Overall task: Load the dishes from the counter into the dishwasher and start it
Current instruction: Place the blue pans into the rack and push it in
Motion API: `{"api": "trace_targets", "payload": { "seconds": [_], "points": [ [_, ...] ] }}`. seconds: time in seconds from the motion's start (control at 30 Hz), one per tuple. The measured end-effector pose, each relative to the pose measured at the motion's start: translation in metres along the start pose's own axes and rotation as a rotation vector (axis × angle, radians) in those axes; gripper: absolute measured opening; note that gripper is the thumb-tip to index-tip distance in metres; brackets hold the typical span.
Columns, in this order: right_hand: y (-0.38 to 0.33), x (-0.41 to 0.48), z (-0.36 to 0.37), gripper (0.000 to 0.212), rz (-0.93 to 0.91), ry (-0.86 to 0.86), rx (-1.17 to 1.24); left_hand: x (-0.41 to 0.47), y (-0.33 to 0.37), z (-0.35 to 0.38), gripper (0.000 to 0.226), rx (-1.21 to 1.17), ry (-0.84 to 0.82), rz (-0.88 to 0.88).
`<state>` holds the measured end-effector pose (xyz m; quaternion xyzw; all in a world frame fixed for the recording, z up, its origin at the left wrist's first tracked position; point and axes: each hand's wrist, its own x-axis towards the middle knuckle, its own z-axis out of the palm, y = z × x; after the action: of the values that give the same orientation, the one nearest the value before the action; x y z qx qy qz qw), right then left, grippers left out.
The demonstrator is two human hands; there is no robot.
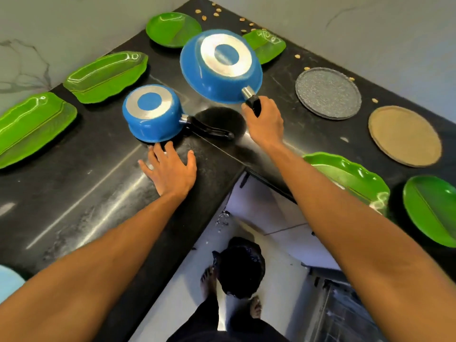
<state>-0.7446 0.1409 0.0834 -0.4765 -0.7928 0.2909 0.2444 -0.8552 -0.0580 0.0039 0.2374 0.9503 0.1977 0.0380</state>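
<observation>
From the head camera: early in the loading, judging by a black stone counter (74,206) crowded with dishes. Only one piece off the surface: a blue frying pan (220,66), upside down, held above the middle of the counter with its shadow beneath, gripped at the black handle by the right hand (265,122), fingers curled tight round it. Left hand (170,166) flat on the counter near the inner corner, fingers straight and spread wide, holding nothing, tips just beside a blue saucepan (151,112) sitting inverted left of the pan. Nearly everything left to load, it seems: the saucepan, green leaf-shaped plates (106,76) along the left, far side and near right, a grey speckled plate (328,92) and a brown plate (404,135) on the right. No start of the machine possible yet. Dark rack-like shape (345,314) below counter level at near right, too blurred to call a dishwasher. Both pans glossy blue with a bright brushed-metal ring on the base; frying pan shallow and flared, saucepan deeper and straight-walled. Green plates shiny, plastic-looking, ribbed down the middle. Grey and brown plates matte, round, low-rimmed. Counter polished, scuffed, reflective, with pale kernels (217,14) scattered at the far side.
</observation>
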Motion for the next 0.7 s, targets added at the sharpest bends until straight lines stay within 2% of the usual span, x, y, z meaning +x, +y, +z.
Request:
{"api": "trace_targets", "payload": {
  "seconds": [0.17, 0.33, 0.57, 0.63, 0.7],
  "points": [
    [0.019, -0.073, -0.02, 0.035, 0.002, 0.008, 0.008, -0.002, -0.002, -0.002, 0.062, -0.01, 0.0, 0.024],
    [0.049, -0.155, -0.041, 0.032, 0.027, 0.014, 0.041, -0.033, -0.006, -0.008, 0.056, -0.114, 0.024, 0.192],
    [0.112, -0.285, -0.094, 0.03, 0.065, 0.025, 0.113, -0.162, -0.011, 0.001, 0.04, -0.198, 0.072, 0.485],
    [0.137, -0.329, -0.116, 0.029, 0.067, 0.038, 0.107, -0.22, -0.016, 0.011, 0.041, -0.163, 0.031, 0.537],
    [0.153, -0.359, -0.132, 0.03, 0.064, 0.038, 0.085, -0.269, -0.027, 0.022, 0.043, -0.178, -0.085, 0.485]
  ]
}}
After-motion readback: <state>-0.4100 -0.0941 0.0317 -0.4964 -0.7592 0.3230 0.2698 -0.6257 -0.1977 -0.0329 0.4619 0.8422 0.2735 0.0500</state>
